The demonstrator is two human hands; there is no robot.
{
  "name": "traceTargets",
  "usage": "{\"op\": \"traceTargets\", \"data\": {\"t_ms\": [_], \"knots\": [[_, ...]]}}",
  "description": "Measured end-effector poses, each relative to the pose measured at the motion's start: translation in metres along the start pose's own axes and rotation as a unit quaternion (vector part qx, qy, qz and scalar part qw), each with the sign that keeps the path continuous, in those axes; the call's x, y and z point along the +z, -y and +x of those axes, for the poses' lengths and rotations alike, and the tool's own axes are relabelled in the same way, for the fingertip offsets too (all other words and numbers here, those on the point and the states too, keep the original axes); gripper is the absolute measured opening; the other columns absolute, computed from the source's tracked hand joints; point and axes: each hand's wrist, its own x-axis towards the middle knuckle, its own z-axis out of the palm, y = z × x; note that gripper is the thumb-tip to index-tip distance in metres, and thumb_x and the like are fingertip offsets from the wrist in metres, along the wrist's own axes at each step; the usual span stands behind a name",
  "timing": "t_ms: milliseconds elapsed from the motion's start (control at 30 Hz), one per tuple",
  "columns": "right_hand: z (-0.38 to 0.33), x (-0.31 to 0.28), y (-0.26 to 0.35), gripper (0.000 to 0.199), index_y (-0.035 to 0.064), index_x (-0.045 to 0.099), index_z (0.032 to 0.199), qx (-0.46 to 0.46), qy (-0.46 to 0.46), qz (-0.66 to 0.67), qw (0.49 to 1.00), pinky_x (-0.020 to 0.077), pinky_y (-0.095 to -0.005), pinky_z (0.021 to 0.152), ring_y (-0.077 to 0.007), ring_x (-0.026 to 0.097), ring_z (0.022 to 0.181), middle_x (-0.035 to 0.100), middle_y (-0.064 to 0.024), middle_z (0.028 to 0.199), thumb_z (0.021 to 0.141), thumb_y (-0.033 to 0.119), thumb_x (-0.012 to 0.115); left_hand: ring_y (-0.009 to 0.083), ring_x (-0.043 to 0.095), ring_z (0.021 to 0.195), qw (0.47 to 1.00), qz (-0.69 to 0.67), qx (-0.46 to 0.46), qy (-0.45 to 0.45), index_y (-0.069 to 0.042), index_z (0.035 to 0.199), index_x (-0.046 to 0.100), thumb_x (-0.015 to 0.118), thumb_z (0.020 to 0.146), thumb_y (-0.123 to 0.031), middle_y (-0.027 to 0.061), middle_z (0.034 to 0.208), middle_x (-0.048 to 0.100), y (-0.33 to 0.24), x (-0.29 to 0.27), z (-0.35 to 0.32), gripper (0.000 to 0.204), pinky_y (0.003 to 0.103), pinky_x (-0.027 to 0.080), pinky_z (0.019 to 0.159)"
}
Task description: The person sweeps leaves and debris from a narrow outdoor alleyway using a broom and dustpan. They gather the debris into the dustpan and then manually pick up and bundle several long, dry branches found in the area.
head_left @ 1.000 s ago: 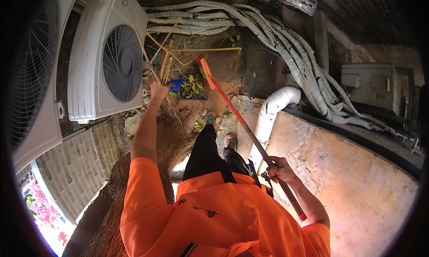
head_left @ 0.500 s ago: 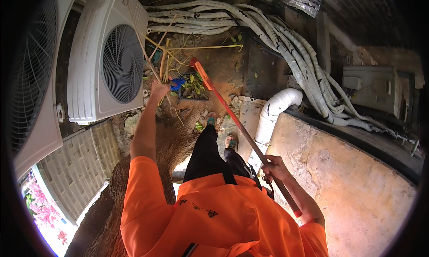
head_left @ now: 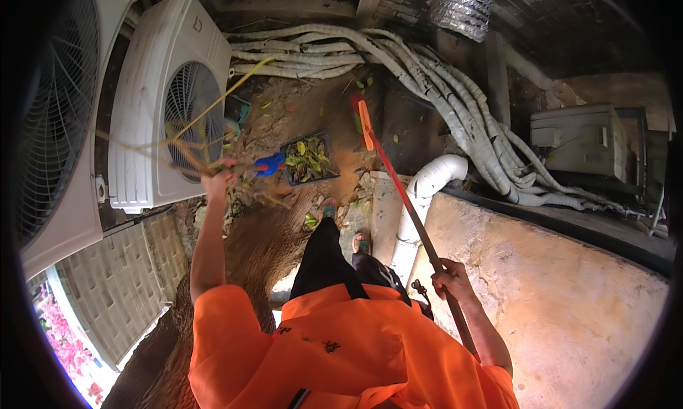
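Observation:
My left hand (head_left: 216, 181) is closed around a bunch of yellowish-brown dry branches (head_left: 206, 117), which spread in front of the outdoor air-conditioning unit. The handle of a dark dustpan (head_left: 290, 172) with a blue joint (head_left: 269, 165) runs to this same hand. Green and yellow leaves (head_left: 310, 158) lie in the pan. My right hand (head_left: 454, 277) grips the lower pole of a long red broom (head_left: 400, 177). Its orange head (head_left: 365, 124) and red bristles are up ahead, to the right of the dustpan.
White outdoor air-conditioning units (head_left: 160, 117) stand on the left. Wrapped pipes (head_left: 455, 99) curve across the back and down the right. A white drainpipe (head_left: 420, 202) bends beside the low wall (head_left: 555, 288). A tree trunk or root (head_left: 242, 252) lies left of my feet.
The branches have swung left and tilted toward the air-conditioning unit, blurred by motion. My left hand has moved down and left. The broom head has shifted right, away from the dustpan.

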Motion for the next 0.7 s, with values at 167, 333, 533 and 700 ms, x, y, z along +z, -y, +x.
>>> {"op": "traceTargets", "data": {"t_ms": [167, 333, 533, 700], "knots": [[0.012, -0.021, 0.007, 0.033, -0.0099, 0.053, 0.108, -0.015, -0.003, 0.033, 0.999, 0.0360, -0.0248, 0.030, -0.0140, 0.048, 0.034, 0.053, -0.0081, 0.054, 0.075, -0.004, 0.058, 0.0198, 0.060, 0.060, 0.996, -0.082, 0.017, 0.001, 0.004, 0.080, 0.062, 0.054, 0.069, 0.016, 0.0172, 0.087, 0.065, 0.035, 0.057, -0.025, 0.019, 0.029, 0.051, 0.050], [0.011, -0.031, 0.014, 0.034, -0.0095, 0.052, 0.108, -0.009, -0.015, 0.025, 1.000, 0.0339, -0.0245, 0.030, -0.0136, 0.048, 0.035, 0.053, -0.0076, 0.055, 0.075, -0.001, 0.058, 0.0205, 0.060, 0.061, 0.999, -0.030, -0.014, 0.040, 0.004, 0.075, 0.061, 0.058, 0.066, 0.015, 0.0167, 0.085, 0.065, 0.028, 0.118, -0.039, 0.015, 0.031, 0.051, 0.053], [0.010, -0.032, 0.020, 0.030, -0.0074, 0.053, 0.104, -0.022, -0.015, 0.022, 0.999, 0.0332, -0.0249, 0.030, -0.0141, 0.047, 0.034, 0.052, -0.0077, 0.054, 0.075, -0.001, 0.057, 0.0257, 0.056, 0.068, 0.987, -0.075, 0.082, 0.117, 0.004, 0.071, 0.055, 0.056, 0.072, 0.009, 0.0163, 0.075, 0.060, 0.039, 0.147, -0.062, 0.004, 0.037, 0.047, 0.059], [0.022, -0.037, 0.020, 0.026, -0.0051, 0.055, 0.100, -0.038, -0.007, 0.018, 0.999, 0.0311, -0.0247, 0.029, -0.0137, 0.046, 0.033, 0.050, -0.0068, 0.053, 0.074, -0.002, 0.056, 0.0236, 0.043, 0.066, 0.924, -0.368, -0.028, 0.102, 0.002, 0.070, 0.041, 0.047, 0.087, -0.012, 0.0151, 0.067, 0.044, 0.086, 0.141, -0.081, 0.023, 0.039, 0.040, 0.065]]}}
